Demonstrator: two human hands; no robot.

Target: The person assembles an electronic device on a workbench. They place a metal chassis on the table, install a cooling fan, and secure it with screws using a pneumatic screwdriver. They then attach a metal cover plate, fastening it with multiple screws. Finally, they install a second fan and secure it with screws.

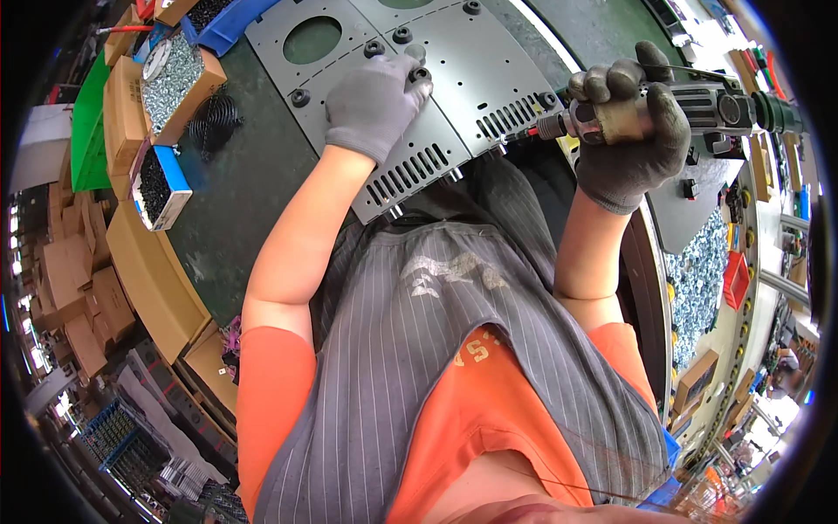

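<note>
Head view: the gloved left hand [374, 103] lies flat, fingers spread, on the grey metal panel [454, 96], pinning it to the dark bench [236, 201] by a black grommet [420, 74]. The gloved right hand [630, 131] is clenched round a power screwdriver [690, 109], bit toward the panel's slotted edge. Boxes of screws [175, 83] sit within left reach.

A dark green table [236, 201] holds flat grey metal plates [454, 79] with holes, a cardboard box of shiny screws [179, 83], a blue box of black screws [157, 185] and a black round part [214, 122]
</note>
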